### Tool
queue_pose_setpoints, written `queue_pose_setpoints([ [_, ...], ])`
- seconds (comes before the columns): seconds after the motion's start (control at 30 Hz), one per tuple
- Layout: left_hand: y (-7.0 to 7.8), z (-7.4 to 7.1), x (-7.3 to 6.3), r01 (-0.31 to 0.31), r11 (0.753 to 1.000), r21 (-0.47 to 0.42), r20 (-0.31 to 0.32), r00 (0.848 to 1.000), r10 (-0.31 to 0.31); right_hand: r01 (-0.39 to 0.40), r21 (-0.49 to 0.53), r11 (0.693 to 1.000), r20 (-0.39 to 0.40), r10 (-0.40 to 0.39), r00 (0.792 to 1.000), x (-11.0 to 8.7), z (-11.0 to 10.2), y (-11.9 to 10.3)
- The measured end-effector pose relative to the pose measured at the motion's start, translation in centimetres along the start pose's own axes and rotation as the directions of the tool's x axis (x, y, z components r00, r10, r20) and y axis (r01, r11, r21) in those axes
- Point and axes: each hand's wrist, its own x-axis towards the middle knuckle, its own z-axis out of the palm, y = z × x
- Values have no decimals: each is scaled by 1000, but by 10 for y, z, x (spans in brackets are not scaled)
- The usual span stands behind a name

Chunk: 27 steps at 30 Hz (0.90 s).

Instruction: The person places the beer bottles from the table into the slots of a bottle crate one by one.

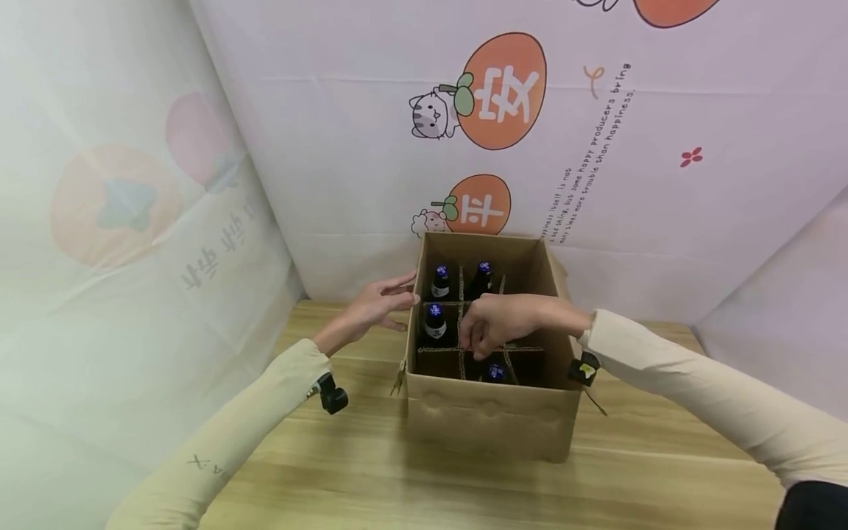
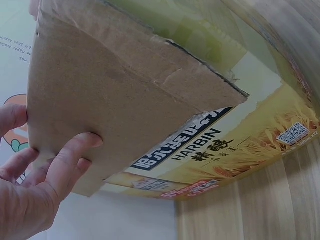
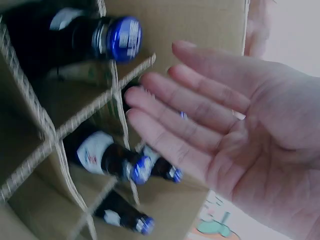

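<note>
A brown cardboard box point(image 1: 490, 412) stands on the wooden table, its top open. Inside, cardboard dividers point(image 1: 482, 349) form compartments with several dark blue-capped bottles, including one at the near side point(image 1: 495, 373) and one by the left wall point(image 1: 435, 324). My left hand point(image 1: 377, 305) is at the box's left side; in the left wrist view its fingertips touch the folded-down flap point(image 2: 120, 85). Over the middle compartments hangs my right hand point(image 1: 500, 322). The right wrist view shows its fingers extended, holding nothing, beside a capped bottle point(image 3: 125, 39).
A white printed cloth point(image 1: 344, 147) hangs behind the box and along both sides. The wooden tabletop point(image 1: 344, 456) extends in front of the box. Printed lettering point(image 2: 195, 145) shows on the box's outer side. Each wrist wears a small black camera.
</note>
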Motion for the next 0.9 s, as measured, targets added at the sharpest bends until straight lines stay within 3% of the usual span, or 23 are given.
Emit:
queue_pose_setpoints([
  [0.13,3,1,4,-15,999,49,-7,1000,16,54,-76,996,-88,-61,994,-7,-8,1],
  [0.27,8,3,8,-33,990,136,-16,999,36,85,-150,985,-210,-116,971,-12,-16,8],
  [0.4,11,1,5,-77,955,287,-22,996,87,78,-206,975,-309,-141,941,-16,-18,16],
  [0.53,14,-3,0,-163,859,485,-15,981,195,49,-270,962,-434,-166,885,-23,-16,24],
  [0.6,15,-6,-1,-223,825,520,-5,965,263,35,-304,952,-498,-189,846,-28,-14,29],
  [0.73,23,-12,0,-341,755,561,24,918,396,3,-361,932,-599,-235,766,-40,-9,40],
  [0.8,27,-15,0,-377,701,605,54,898,436,-18,-379,925,-636,-246,732,-46,-7,44],
  [0.9,31,-18,-2,-413,595,689,119,875,469,-21,-405,914,-683,-288,672,-53,-4,50],
])
